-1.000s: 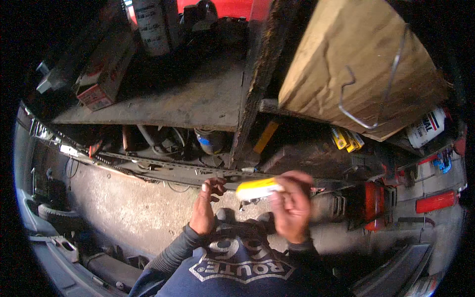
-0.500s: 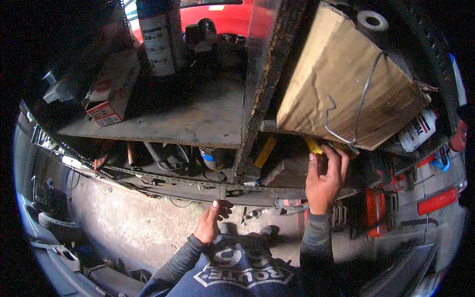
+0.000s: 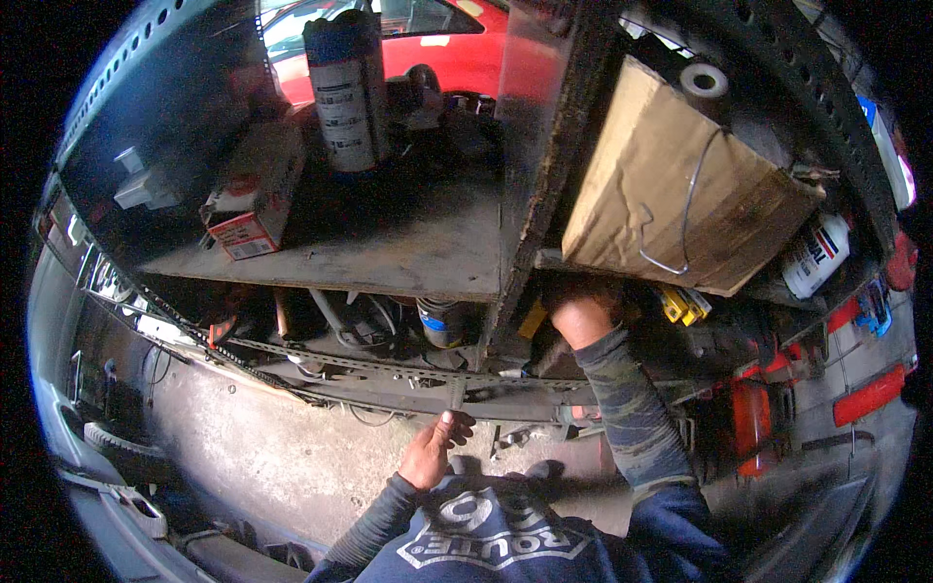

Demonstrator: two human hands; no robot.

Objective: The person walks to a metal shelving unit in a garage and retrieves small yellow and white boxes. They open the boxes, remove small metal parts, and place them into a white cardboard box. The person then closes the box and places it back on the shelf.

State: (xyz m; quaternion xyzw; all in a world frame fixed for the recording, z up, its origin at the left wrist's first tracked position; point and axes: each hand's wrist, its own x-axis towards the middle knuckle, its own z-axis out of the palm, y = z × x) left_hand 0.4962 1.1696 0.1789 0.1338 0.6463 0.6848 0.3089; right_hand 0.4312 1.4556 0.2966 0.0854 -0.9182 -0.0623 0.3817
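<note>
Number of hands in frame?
2. The left hand is low in the middle, in front of the shelving; the right hand reaches in below the cardboard box, its fingers hidden. No other hands show.

Auto workshop: red car [image 3: 452, 53] behind grimy shelf [image 3: 418, 255], tire [image 3: 119, 440] at left.

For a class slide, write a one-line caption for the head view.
The right hand reaches into dark shelving beneath a brown box while the left hand hangs loosely curled.
</note>
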